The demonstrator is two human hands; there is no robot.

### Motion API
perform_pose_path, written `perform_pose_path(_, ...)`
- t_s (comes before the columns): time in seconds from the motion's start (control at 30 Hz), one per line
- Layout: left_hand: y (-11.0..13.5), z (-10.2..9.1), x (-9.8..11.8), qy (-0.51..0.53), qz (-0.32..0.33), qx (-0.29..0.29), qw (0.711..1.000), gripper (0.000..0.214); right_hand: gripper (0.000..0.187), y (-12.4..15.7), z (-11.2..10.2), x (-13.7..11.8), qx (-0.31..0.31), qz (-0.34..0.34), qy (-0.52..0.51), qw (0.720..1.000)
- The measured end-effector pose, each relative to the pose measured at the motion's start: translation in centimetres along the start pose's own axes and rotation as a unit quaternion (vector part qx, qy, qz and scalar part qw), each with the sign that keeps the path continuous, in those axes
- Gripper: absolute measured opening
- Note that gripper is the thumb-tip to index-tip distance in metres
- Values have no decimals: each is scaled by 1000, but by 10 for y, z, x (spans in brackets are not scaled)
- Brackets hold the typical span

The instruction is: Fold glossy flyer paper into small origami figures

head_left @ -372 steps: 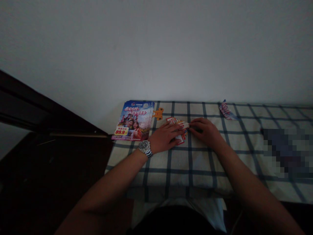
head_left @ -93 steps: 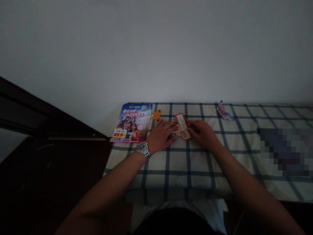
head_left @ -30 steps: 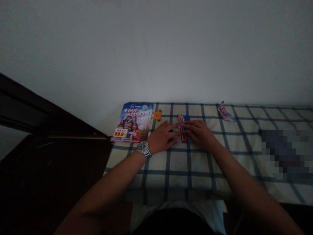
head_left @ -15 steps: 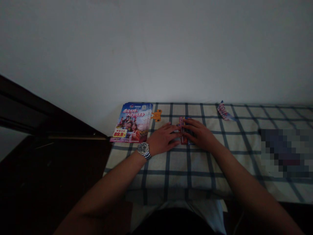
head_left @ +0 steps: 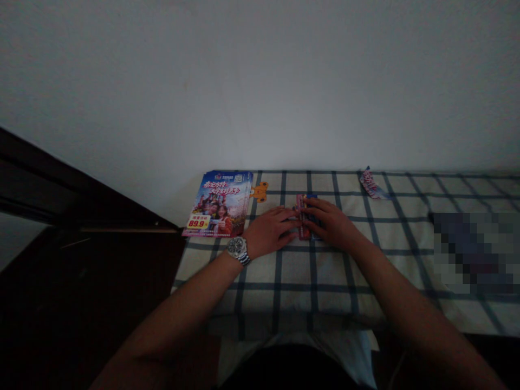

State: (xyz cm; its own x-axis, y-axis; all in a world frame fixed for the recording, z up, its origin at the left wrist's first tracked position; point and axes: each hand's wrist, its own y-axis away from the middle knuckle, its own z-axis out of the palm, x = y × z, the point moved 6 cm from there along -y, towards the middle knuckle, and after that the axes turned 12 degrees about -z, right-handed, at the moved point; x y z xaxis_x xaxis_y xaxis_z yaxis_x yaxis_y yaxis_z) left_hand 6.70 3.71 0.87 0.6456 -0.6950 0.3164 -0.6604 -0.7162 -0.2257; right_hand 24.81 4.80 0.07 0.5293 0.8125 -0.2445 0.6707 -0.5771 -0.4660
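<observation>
A small folded paper leaflet, red on its left strip and dark blue on the right, lies on the checked cloth between my hands. My left hand, a metal watch at its wrist, rests at the leaflet's left edge with fingers stretched out and fingertips touching it. From the other side my right hand lies over the leaflet, fingers spread and covering much of its blue part. Beyond my left hand, a stack of printed flyers lies flat near the wall.
An orange bear-shaped piece lies beside the flyers. Farther right is a narrow pleated paper piece by the wall. A pixel-blurred dark object rests on the right side of the checked cloth. The surface's left edge drops to dark floor.
Both hands stay at the leaflet with almost no movement. The whole view has shifted very slightly.
</observation>
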Motion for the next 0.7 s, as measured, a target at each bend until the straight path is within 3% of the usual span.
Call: perform_pose_path(0.7,-1,-4,-5,43,-16,10,999,34,31,0,-2,-1,-7,-11,-26,1000)
